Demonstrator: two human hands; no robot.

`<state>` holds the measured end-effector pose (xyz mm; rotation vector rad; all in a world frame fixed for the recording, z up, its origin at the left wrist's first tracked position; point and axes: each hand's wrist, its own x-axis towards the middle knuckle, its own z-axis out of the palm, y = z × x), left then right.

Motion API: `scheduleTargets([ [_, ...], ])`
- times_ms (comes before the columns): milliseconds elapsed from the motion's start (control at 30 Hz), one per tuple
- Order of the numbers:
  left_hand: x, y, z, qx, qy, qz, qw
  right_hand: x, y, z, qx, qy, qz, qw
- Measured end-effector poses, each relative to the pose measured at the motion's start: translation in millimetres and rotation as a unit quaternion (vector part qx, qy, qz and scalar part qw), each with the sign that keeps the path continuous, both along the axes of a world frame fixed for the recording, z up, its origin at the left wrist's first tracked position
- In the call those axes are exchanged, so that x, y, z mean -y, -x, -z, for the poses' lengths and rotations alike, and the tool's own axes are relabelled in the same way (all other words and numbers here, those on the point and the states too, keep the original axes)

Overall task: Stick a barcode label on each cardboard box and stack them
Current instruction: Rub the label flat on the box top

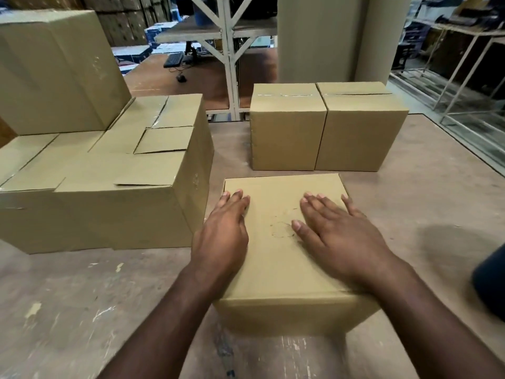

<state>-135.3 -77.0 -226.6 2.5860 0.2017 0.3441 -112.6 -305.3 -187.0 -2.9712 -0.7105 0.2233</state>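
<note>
A plain cardboard box stands on the worn table right in front of me. My left hand lies flat on the left part of its top, fingers straight. My right hand lies flat on the right part of the top, fingers spread. No barcode label shows on this box. Two more closed boxes stand side by side behind it, the left one and the right one. A stack of several boxes fills the left, with one taller box on top at the back.
The table is scratched and stained. A dark rounded object sits at the right edge. Behind the table stand a white metal frame, a large cardboard roll and shelving at the right.
</note>
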Motion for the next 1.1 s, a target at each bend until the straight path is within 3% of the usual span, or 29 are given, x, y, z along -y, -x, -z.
scheduleTargets([
  [100, 1.4, 0.3, 0.2, -0.005, 0.003, -0.006, 1.0, -0.9, -1.4, 3.3, 0.01, -0.012, 0.029, 0.999],
  [267, 2.9, 5.5, -6.3, -0.01, -0.002, -0.011, 1.0, -15.5, 29.0, 1.4, -0.045, -0.062, -0.126, 0.989],
  [467, 0.3, 3.5, -3.8, -0.001, 0.009, -0.011, 1.0, 8.4, -7.1, -1.7, 0.045, 0.029, 0.035, 0.998],
  [667, 3.2, 6.3, -9.1, -0.001, -0.012, -0.013, 1.0, -12.1, 26.4, -7.4, -0.005, 0.01, -0.046, 0.999],
  [933, 5.8, 9.4, -14.1, -0.001, -0.026, -0.006, 1.0, -13.4, 26.9, -12.4, 0.017, 0.058, 0.016, 0.998],
  [1100, 4.8, 11.9, -17.2, -0.008, -0.034, -0.012, 0.999, -15.2, 21.1, -6.1, 0.066, 0.058, -0.043, 0.995],
])
